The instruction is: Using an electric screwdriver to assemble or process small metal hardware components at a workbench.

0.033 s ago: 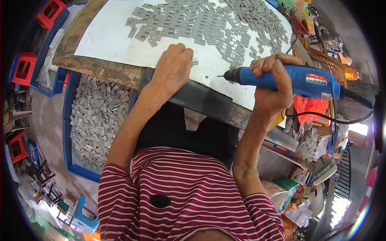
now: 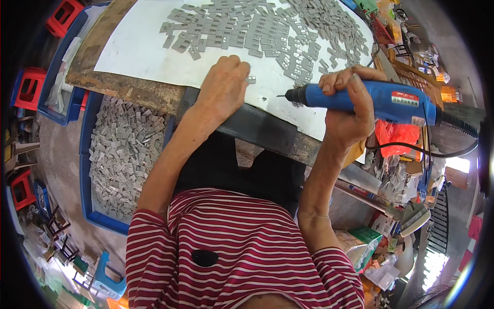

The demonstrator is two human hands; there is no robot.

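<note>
My left hand [image 2: 222, 87] is closed over the near edge of the white-covered table, its fingers pinching a small grey rectangular piece [image 2: 251, 79] whose end shows past the fingertips. My right hand [image 2: 347, 108] wraps round a blue electric screwdriver [image 2: 383, 99], held roughly level. Its thin bit points left toward the left hand, apart from the piece. Farther back, many similar grey pieces [image 2: 262, 33] lie on the white sheet [image 2: 141, 49], some in rows and others heaped at the back right. The fingers hide most of the held piece.
Below the table at left stands a blue crate [image 2: 84, 177] full of small grey pieces. A dark bar [image 2: 257, 129] runs along the table's near edge. The screwdriver's black cable [image 2: 437, 155] loops at right, by a red plastic bag [image 2: 393, 138]. Red stools [image 2: 31, 88] stand at far left.
My left hand and the small piece have shifted very slightly to the right. The screwdriver has barely moved and stays in my right hand.
</note>
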